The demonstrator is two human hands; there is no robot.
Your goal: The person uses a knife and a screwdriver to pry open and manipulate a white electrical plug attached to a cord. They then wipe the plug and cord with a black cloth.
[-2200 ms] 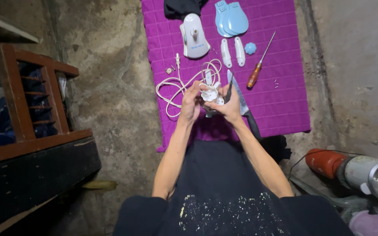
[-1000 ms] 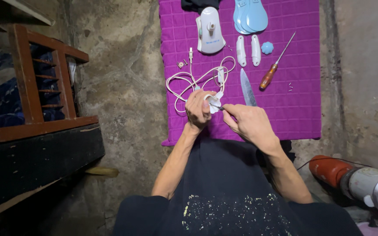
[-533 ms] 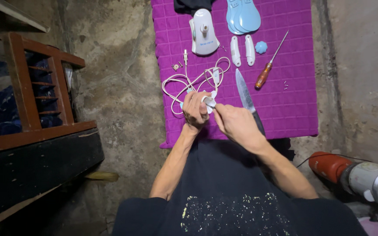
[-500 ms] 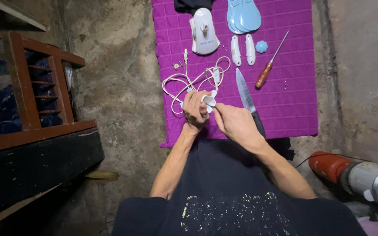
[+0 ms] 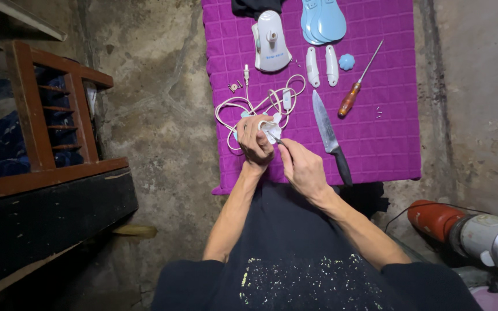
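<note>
Purple quilted mat (image 5: 387, 138) on rough concrete floor (image 5: 157, 115), wooden chair (image 5: 59, 132) beside.

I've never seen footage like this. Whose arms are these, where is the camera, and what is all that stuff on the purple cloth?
There is no machine here: a person wears a camera on the head, so you look down along their own bare arms. The left hand holds a small white plastic plug on a white coiled cord. The right hand pokes a thin metal tool into it. Everything lies on a purple quilted cloth spread on the concrete floor: a steel kitchen knife with a black handle, a screwdriver with a brown wooden handle, a white appliance body, light blue plastic shells and two white oblong pieces.
</note>
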